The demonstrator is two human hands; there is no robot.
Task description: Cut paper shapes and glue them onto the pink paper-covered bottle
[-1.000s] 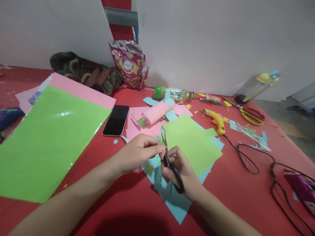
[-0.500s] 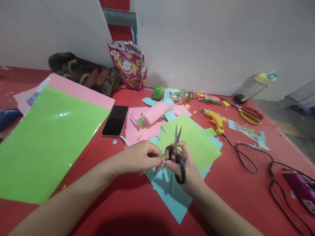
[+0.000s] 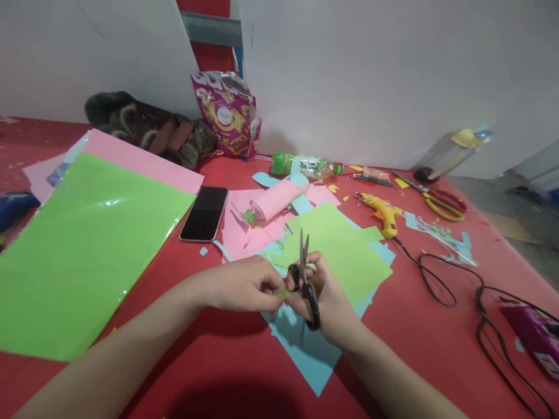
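Observation:
My left hand [image 3: 253, 285] is closed, its thumb and finger pinching a small green paper piece [image 3: 284, 293]. Looped over the fingers of my right hand [image 3: 329, 299] are black-handled scissors [image 3: 304, 273], blades pointing up and slightly apart. The right thumb also meets the green piece at its edge. Under both hands lie blue paper [image 3: 305, 349] and a light green sheet [image 3: 345, 250]. Beyond them, a pink paper-wrapped bottle [image 3: 279, 199] with a green cap rests on pink paper scraps [image 3: 266, 234].
A black phone [image 3: 204, 214] and a large green sheet in a clear sleeve [image 3: 87, 250] lie left. Rightward are a yellow glue gun [image 3: 382, 212] with a black cord [image 3: 430, 291] and bigger scissors [image 3: 441, 203]. A snack bag [image 3: 227, 116] and bottle [image 3: 308, 166] stand near the wall.
Both hands have shifted slightly left and together, with the scissors now more upright. More of the green piece shows between the fingertips; the pink bit seen there before is no longer visible.

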